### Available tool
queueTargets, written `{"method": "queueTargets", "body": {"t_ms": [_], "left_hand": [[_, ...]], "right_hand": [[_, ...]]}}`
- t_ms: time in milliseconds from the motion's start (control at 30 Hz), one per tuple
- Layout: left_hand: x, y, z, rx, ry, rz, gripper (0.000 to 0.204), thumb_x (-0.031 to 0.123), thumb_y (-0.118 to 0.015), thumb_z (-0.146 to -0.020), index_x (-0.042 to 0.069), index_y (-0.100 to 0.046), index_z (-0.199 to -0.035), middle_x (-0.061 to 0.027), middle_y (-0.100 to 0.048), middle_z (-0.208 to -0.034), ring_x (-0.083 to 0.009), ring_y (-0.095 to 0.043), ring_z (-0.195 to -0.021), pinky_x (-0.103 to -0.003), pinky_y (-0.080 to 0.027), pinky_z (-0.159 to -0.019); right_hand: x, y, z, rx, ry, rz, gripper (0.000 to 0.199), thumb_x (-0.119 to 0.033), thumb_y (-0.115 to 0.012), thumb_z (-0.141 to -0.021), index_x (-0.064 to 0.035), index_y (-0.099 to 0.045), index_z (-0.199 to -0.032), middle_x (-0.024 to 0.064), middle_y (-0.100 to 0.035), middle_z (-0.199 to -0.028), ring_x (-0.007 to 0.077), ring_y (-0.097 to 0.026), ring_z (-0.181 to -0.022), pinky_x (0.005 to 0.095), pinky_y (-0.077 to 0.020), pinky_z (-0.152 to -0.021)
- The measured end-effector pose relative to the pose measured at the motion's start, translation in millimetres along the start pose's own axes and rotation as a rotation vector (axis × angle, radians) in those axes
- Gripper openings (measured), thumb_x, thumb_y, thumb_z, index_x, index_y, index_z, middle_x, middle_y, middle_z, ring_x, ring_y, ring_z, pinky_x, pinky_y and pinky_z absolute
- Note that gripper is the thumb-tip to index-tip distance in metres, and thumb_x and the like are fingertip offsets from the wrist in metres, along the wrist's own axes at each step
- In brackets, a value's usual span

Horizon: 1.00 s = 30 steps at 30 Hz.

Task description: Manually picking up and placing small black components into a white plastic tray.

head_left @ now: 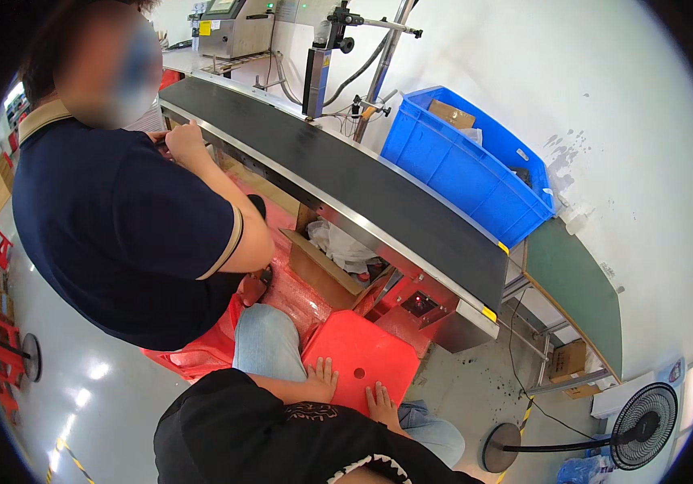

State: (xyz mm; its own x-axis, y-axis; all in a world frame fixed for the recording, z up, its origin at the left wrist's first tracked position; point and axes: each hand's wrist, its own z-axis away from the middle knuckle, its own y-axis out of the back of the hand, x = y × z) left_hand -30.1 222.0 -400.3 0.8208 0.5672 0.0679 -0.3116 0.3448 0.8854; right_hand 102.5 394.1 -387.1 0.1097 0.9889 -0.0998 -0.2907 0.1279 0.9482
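Observation:
My left hand (322,381) lies flat on the seat of a red plastic stool (385,348), fingers stretched out and apart. Close by on its right, my right hand (382,405) rests near the edge of the same seat, fingers extended. Neither hand holds anything. The stool stands between my knees, and a round hole shows in its seat. Beyond it runs a conveyor with a black belt (338,173) and a metal frame, out of touch with my hands.
A co-worker in a dark shirt (112,218) is at the left, hands raised by the belt. Under the conveyor sits an open cardboard box (314,270). Behind stand a blue crate (459,169) and a printer-like machine (237,32). A green table (576,282) and black fan (645,425) are right.

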Motion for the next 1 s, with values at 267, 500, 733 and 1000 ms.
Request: {"method": "queueTargets", "body": {"t_ms": [267, 500, 733, 1000], "left_hand": [[-2.7, 11.8, 5.7, -0.044, -0.016, 0.016, 0.055, 0.023, -0.033, -0.089, 0.001, -0.019, -0.137, -0.0358, -0.003, -0.138, -0.0560, -0.007, -0.125, -0.070, -0.015, -0.092], [-3.8, 3.5, 4.4, 0.012, -0.020, 0.016, 0.058, 0.028, -0.035, -0.088, -0.001, -0.021, -0.136, -0.0360, -0.004, -0.138, -0.0548, -0.009, -0.125, -0.067, -0.018, -0.093], [-2.2, 14.9, 10.9, 0.000, -0.022, 0.028, 0.053, 0.021, -0.031, -0.089, 0.000, -0.020, -0.136, -0.0360, -0.004, -0.138, -0.0556, -0.009, -0.125, -0.069, -0.018, -0.092], [-5.3, 7.5, 6.1, -0.018, -0.036, 0.042, 0.055, 0.022, -0.033, -0.088, -0.002, -0.020, -0.136, -0.0377, -0.003, -0.137, -0.0566, -0.008, -0.124, -0.069, -0.017, -0.092]], "right_hand": [[-8.5, 19.9, 1.3, -0.034, -0.002, -0.043, 0.069, -0.040, -0.049, -0.080, -0.0111, -0.022, -0.137, 0.0180, -0.013, -0.143, 0.0338, -0.021, -0.131, 0.0500, -0.0284, -0.098], [-5.3, 12.8, 0.0, -0.027, 0.005, -0.030, 0.068, -0.040, -0.048, -0.081, -0.0111, -0.022, -0.137, 0.0184, -0.014, -0.143, 0.0340, -0.022, -0.130, 0.0497, -0.0292, -0.098], [-0.9, 1.0, -1.7, -0.039, -0.010, -0.020, 0.087, -0.044, -0.062, -0.072, -0.0136, -0.017, -0.139, 0.0172, -0.009, -0.145, 0.0323, -0.016, -0.133, 0.0503, -0.0282, -0.098], [-1.2, 0.6, -1.6, -0.016, 0.010, -0.054, 0.087, -0.043, -0.063, -0.072, -0.0128, -0.016, -0.139, 0.0172, -0.009, -0.145, 0.0318, -0.015, -0.133, 0.0501, -0.0280, -0.098]]}}
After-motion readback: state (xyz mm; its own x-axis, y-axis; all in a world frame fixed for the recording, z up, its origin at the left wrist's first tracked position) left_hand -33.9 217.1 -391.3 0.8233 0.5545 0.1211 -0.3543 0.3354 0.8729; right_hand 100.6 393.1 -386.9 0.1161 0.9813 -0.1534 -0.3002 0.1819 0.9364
